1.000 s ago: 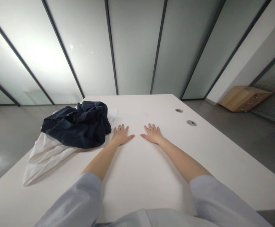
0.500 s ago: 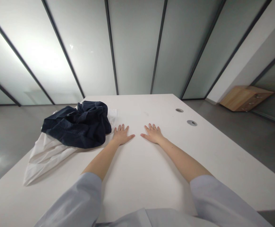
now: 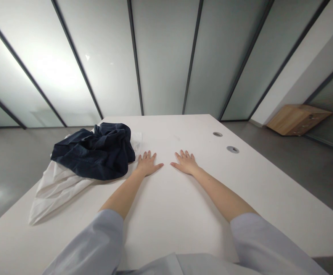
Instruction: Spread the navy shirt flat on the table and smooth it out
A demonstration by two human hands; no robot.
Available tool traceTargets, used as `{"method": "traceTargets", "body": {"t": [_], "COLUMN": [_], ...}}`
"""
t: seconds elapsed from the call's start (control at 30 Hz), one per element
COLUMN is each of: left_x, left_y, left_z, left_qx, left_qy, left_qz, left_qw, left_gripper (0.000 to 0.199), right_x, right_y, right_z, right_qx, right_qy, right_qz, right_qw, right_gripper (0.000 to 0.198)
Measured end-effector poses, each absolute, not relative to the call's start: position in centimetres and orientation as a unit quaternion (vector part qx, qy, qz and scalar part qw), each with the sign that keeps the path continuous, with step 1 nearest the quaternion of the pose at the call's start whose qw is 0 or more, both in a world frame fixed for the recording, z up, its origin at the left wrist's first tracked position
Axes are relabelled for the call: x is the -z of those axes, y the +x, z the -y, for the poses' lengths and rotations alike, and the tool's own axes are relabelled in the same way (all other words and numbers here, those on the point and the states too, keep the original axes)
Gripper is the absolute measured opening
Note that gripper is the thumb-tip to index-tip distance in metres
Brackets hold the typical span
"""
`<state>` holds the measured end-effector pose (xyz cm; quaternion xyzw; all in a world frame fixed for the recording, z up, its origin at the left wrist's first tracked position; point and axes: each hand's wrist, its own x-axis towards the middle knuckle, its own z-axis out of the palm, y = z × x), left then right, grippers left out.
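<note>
My left hand point(image 3: 147, 165) lies flat on the white table point(image 3: 172, 214), fingers spread, holding nothing. Just left of it is a crumpled dark navy cloth garment point(image 3: 97, 152), its exact kind hidden by the folds. Under the navy one spreads a white cloth garment point(image 3: 57, 193), which sticks out toward the near left and a little on the far right side, close to my left fingertips. My right hand point(image 3: 185, 163) also rests palm down on the tabletop with fingers apart and nothing in it. A gap of bare table separates the two thumbs.
Two round cable holes, a farther grommet point(image 3: 217, 134) and a nearer grommet point(image 3: 233, 149), sit near the table's right edge. Frosted glass panels point(image 3: 160, 57) stand beyond the far edge. A wooden drawer cabinet point(image 3: 295, 119) is on the floor at the right.
</note>
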<state>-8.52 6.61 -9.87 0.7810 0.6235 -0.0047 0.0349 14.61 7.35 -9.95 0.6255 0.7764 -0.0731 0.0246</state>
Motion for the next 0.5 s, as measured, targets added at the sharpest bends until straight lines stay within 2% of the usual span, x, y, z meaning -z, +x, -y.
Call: {"method": "traceTargets", "body": {"t": [0.5], "left_x": [9.51], "left_y": [-8.54], "left_z": [-6.23], "left_qx": [-0.004], "left_qy": [0.778], "left_qz": [-0.627], "left_qw": [0.035], "left_gripper": [0.085], "right_x": [9.92], "right_y": [14.68], "right_z": [-7.26], "right_qx": [0.065], "right_qy": [0.624], "right_qz": [-0.779], "right_qw": [0.014], "right_gripper": [0.085]}}
